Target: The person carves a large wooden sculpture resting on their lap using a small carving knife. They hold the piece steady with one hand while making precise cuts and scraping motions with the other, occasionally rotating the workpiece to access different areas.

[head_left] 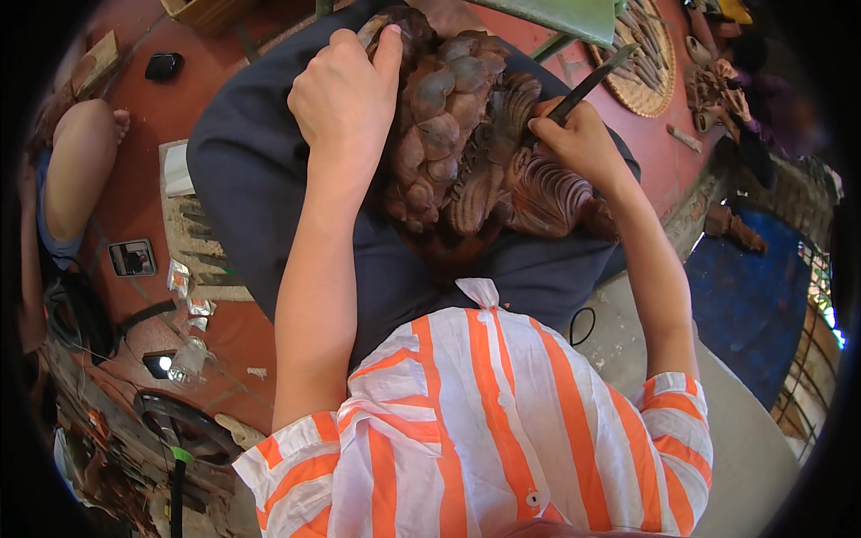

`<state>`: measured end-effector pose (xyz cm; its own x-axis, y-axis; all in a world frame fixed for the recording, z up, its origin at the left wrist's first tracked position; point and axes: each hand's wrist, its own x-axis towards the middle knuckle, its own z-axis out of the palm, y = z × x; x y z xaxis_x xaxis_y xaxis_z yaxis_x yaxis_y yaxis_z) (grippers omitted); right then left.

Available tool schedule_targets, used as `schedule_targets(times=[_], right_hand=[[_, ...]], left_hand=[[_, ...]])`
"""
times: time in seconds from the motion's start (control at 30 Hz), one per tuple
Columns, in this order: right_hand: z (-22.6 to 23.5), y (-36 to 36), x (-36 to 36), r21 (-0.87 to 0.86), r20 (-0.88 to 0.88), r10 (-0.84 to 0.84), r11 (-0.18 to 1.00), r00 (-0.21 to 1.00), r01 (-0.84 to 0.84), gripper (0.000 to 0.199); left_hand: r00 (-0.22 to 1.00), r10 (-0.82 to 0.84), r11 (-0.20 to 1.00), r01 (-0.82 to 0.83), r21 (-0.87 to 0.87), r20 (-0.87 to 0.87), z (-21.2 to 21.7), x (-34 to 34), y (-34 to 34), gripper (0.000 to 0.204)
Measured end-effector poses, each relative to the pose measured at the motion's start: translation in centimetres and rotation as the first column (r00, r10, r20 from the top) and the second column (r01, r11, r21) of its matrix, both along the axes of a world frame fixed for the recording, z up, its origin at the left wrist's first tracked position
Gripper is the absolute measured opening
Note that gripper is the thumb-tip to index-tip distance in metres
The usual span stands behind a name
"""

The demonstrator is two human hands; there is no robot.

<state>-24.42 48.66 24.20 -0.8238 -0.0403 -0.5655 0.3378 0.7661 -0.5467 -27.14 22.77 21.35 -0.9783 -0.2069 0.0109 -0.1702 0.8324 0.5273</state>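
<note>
A dark brown wood carving (446, 117) rests on my lap, its surface cut into rounded lobes and curved, ribbed folds. My left hand (345, 90) is closed on the carving's far left part, thumb stretched forward; its fingertips are partly hidden. On the right side, my right hand (578, 139) is closed around a dark, narrow, flat hand tool (596, 82). The tool's visible end points away to the far right; its other end is hidden by the hand and carving, so its exact kind cannot be made out.
A round woven tray (659, 67) of several slim tools lies at the far right, near a green seat (574, 18). Leftward on the red tiles are a mat with tools (202, 233), a phone (132, 258) and a clear cup (188, 359). Another person's bent leg (85, 170) is at the left.
</note>
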Motion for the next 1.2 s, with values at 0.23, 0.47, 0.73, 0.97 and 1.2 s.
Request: schedule_targets(times=[0.23, 0.47, 0.73, 0.97, 1.2], right_hand=[[0.0, 0.0, 0.5, -0.108, -0.006, -0.075, 0.991, 0.997, 0.073, 0.028], [-0.5, 1.2, 1.9, -0.237, -0.237, -0.193, 0.962, 0.952, 0.136, 0.024], [2.0, 8.7, 7.7, -0.358, -0.176, -0.461, 0.853, 0.870, 0.380, 0.032], [2.5, 5.7, 13.4, -0.638, -0.011, -0.500, 0.670, 0.866, 0.379, 0.029], [2.6, -1.2, 21.6, -0.647, -0.145, -0.476, 0.709, 0.868, 0.280, 0.011]], left_hand=[[1.000, 0.012, 1.000, -0.012, -0.008, 0.006, -0.1, 0.0, 0.0, 0.057], [0.998, -0.015, 1.000, 0.014, -0.022, -0.055, -0.2, -0.3, 0.0, 0.052], [0.999, -0.021, 0.999, 0.019, -0.033, -0.047, -0.6, -0.8, -0.5, 0.056], [0.989, -0.142, 0.989, 0.140, -0.045, -0.035, -0.9, -2.2, -1.3, 0.054], [0.954, -0.299, 0.954, 0.299, -0.014, -0.003, -0.3, -3.2, -1.0, 0.051]])
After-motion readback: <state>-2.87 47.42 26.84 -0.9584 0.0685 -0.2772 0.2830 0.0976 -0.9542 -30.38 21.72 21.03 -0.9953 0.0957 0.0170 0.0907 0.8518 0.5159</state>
